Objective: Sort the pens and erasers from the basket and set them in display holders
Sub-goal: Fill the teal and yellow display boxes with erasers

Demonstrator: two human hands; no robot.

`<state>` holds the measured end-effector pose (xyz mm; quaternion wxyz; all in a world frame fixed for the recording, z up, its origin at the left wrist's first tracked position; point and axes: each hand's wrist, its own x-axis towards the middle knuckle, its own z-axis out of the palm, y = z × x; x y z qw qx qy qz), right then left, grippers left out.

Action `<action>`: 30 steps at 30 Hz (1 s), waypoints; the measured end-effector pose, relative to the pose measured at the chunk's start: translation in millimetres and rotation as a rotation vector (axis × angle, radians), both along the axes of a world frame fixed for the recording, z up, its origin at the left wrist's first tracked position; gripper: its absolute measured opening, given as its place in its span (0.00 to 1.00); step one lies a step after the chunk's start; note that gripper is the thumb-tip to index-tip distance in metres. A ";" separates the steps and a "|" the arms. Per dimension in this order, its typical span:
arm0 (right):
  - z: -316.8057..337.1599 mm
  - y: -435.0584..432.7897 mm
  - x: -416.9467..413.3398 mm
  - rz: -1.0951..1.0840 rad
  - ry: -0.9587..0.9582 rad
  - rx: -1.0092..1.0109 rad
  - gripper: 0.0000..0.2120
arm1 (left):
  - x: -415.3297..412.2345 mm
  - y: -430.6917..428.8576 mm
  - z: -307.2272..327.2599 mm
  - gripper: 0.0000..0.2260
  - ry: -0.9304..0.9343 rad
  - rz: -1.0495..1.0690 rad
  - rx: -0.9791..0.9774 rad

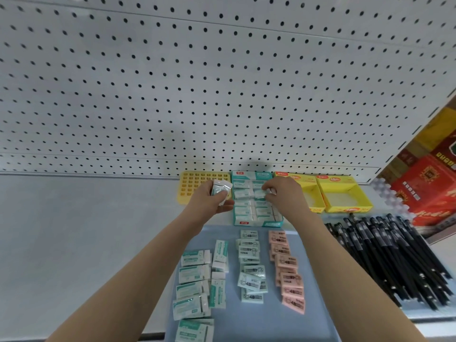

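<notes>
My left hand (212, 197) grips a small stack of wrapped white-and-teal erasers (220, 188) just left of the teal display box (256, 224). My right hand (281, 191) pinches one white eraser (259, 193) over the rows of erasers inside that box. On the blue mat (261, 319) lie a column of teal-sleeved erasers (193, 272), a column of pale green 4B erasers (251, 267) and a column of pink 4B erasers (288, 272). A heap of black pens (394, 255) lies to the right.
A yellow pen holder with a grid of holes (195, 181) stands left of the teal box. Two yellow display boxes (345, 193) stand to its right. A white pegboard wall (197, 82) rises behind, and red boxes (429, 188) stand at far right.
</notes>
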<state>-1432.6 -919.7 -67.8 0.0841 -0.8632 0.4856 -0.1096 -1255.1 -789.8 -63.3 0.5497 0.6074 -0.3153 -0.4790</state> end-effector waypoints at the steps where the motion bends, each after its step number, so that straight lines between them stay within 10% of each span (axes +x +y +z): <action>1: -2.7 0.9 2.0 0.003 -0.016 -0.008 0.11 | -0.1 -0.4 -0.3 0.09 -0.003 0.001 0.000; 18: -21.3 8.6 34.3 0.115 -0.150 0.027 0.10 | 9.6 4.2 -12.7 0.12 -0.028 0.038 0.012; 25: 2.4 38.4 36.2 0.155 -0.687 0.584 0.06 | 3.3 1.0 -15.0 0.12 -0.036 -0.018 -0.003; 30: 2.7 29.6 12.0 -0.121 -0.692 0.398 0.06 | 2.6 -2.9 -15.2 0.09 -0.093 0.045 -0.024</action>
